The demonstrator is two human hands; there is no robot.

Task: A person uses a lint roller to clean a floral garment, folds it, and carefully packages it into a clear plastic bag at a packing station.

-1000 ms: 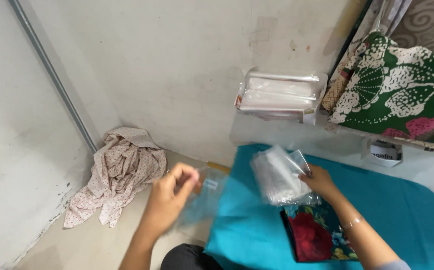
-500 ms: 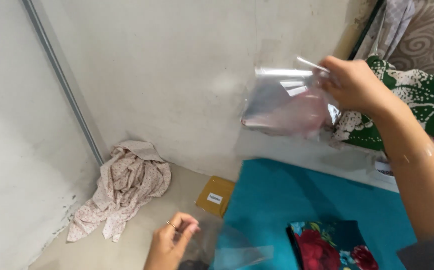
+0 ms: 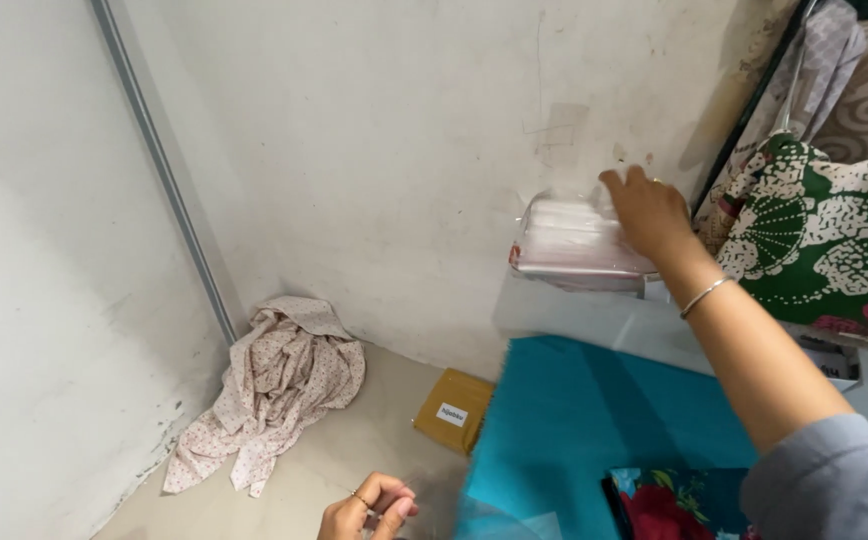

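Right hand (image 3: 652,212) stretched far, palm down, fingers spread flat on a stack of clear plastic bags (image 3: 572,245) at the far edge of the table (image 3: 574,420), against the wall; grip open, only pressing. Left hand (image 3: 369,508) low and near, fingers curled shut, pinching what looks like clear film. Likely risk: slick bags sliding off the edge toward the crumpled cloth (image 3: 272,385) and brown packet (image 3: 452,410) on the floor if pressed unevenly.
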